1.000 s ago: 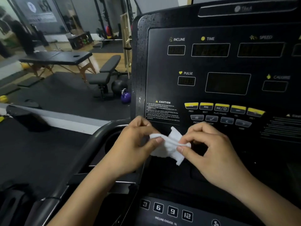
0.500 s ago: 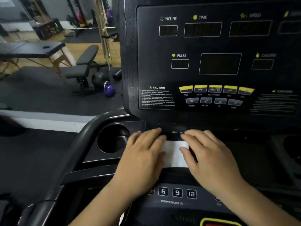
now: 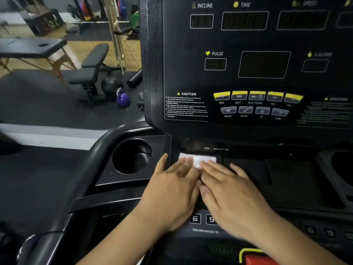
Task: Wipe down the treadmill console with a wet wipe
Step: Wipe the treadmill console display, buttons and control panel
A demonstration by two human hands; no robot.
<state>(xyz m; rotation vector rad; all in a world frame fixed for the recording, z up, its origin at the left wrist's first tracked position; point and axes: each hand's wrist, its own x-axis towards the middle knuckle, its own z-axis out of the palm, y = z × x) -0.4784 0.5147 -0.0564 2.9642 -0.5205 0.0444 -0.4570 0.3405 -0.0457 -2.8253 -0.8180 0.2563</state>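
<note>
both hands lie flat on the wet wipe (image 3: 198, 159), a white folded sheet spread on the dark ledge (image 3: 248, 169) of the treadmill console, just under the upright display panel (image 3: 264, 65). the left hand (image 3: 174, 190) covers the wipe's left part. its fingers are straight and close together, pressing down with nothing curled round the sheet. the right hand (image 3: 231, 196) does the same on the right part, fingers extended and flat, not gripping. the hands sit side by side with their inner edges close together. only the far strip of the wipe shows beyond the fingertips (the rest is hidden under fingers and palms).

left of the left hand a round cup holder (image 3: 133, 155) is sunk into the console, beside the curved black handrail (image 3: 91, 165). between the wrists the incline keys (image 3: 194, 219) show the numbers 6 and 9, above the words "incline choice %". at the bottom edge sits a red stop button (image 3: 257, 261) with a yellow rim.

on the display panel the readouts marked incline, time and pulse are dark. a row of yellow-topped buttons (image 3: 256, 95) runs above a grey row labelled preset and enter.

beyond the treadmill, on the gym floor, stand a black weight bench (image 3: 91, 67), a purple kettlebell (image 3: 123, 99) and a massage table (image 3: 32, 46).
</note>
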